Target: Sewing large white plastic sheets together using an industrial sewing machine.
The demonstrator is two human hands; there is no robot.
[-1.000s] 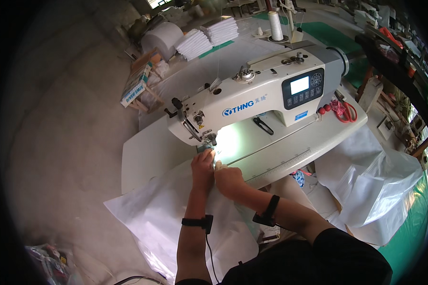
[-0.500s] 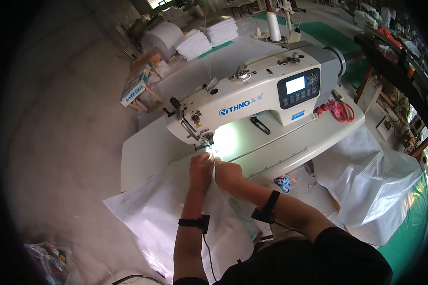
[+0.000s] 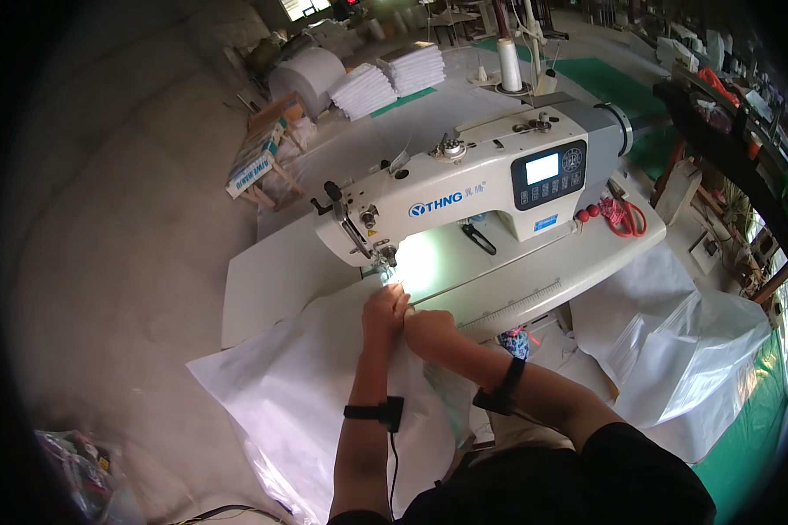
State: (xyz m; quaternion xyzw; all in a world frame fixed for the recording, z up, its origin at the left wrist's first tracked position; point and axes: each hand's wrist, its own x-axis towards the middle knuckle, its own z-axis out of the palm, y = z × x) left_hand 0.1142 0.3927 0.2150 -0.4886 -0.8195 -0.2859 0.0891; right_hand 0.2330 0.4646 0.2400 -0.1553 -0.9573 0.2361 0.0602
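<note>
both hands [image 3: 404,317] pinching white fabric [image 3: 289,394] (under needle)

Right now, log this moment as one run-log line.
left hand: on white fabric near needle | right hand: pressing fabric beside it | sewing machine: lamp lit | red scissors: on table

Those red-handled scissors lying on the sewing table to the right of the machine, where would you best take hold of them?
Take the scissors by the red handle loops, coming from above and from the table's right edge. They lie flat with the loops the widest part, and the sewing machine blocks the left side. Which way the blades point is hard to tell.
</note>
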